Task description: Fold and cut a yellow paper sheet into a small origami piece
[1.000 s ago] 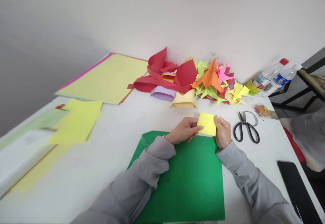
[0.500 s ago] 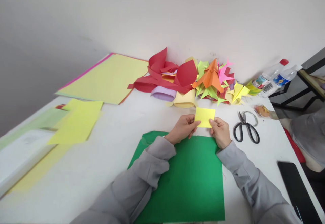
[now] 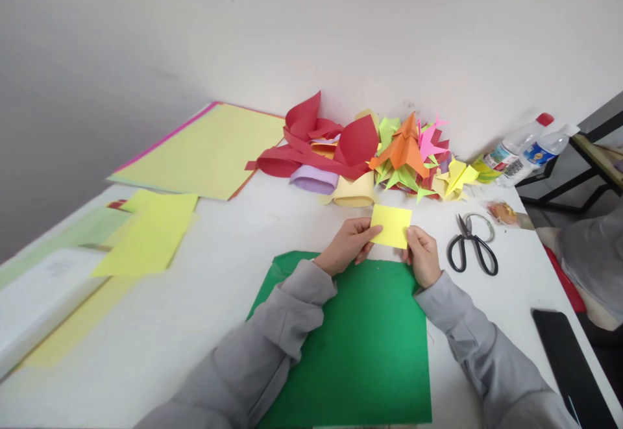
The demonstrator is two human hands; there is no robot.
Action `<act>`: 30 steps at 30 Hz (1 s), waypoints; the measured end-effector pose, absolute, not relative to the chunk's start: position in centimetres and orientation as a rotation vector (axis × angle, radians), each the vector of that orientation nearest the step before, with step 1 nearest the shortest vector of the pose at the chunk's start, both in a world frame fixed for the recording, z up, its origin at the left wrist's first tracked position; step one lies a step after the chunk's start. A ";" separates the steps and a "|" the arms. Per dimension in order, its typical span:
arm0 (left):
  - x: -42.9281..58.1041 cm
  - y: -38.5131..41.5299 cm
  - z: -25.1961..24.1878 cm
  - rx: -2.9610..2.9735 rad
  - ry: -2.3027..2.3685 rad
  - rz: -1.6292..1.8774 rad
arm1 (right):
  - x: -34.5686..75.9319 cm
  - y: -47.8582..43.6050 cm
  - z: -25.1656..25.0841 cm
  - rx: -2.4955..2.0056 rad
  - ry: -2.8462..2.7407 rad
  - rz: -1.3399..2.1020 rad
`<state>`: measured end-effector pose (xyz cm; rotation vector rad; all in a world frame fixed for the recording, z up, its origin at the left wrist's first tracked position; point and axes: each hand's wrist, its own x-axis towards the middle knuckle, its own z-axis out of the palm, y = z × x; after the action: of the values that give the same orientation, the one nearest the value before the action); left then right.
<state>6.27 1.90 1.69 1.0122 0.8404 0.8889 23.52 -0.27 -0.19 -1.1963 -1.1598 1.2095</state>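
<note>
A small yellow piece of paper point(image 3: 392, 226) is held up above the far edge of a green sheet point(image 3: 370, 351). My left hand point(image 3: 348, 244) pinches its left side, thumb flat on the front face, other fingers behind. At the opposite edge, my right hand point(image 3: 422, 254) is closed, with its thumb at the paper's right border; the fingertips behind are partly hidden. The green sheet lies flat on the white table under my forearms, one far corner slightly creased.
Black-handled scissors point(image 3: 471, 247) and a tape roll point(image 3: 481, 224) lie right of my hands. Beyond are red paper shapes point(image 3: 357, 140), folded paper planes point(image 3: 406, 147) and bottles point(image 3: 533, 156). Yellow sheets point(image 3: 150, 234) lie left; a black phone point(image 3: 574, 364) lies right. Someone sits at the right edge.
The small yellow paper has shifted slightly left and tilted a little. My right thumb has slid from its front face to its right edge; the left hand has moved slightly left.
</note>
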 end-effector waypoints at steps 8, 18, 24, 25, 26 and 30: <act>5.7 1.8 2.2 0.790 0.636 0.653 | 23.5 0.0 -0.2 -1.052 -1.087 1.195; 5.5 1.9 2.1 0.766 0.562 0.441 | 24.0 0.0 -0.3 -0.974 -1.239 1.231; 5.9 1.9 2.2 0.801 0.617 0.506 | 23.5 0.0 0.0 -0.895 -1.181 1.318; 6.1 1.9 2.1 0.797 0.621 0.541 | 23.4 0.0 0.1 -0.905 -1.090 1.351; 6.2 1.9 2.1 0.788 0.622 0.584 | 23.3 0.1 0.1 -0.914 -1.007 1.386; 6.5 2.1 1.8 0.728 0.607 0.796 | 23.3 -0.2 0.2 -0.947 -0.973 1.498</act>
<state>6.47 2.10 1.75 0.7277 0.6066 0.7958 23.32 -0.19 0.20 -0.9472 -0.9725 1.4982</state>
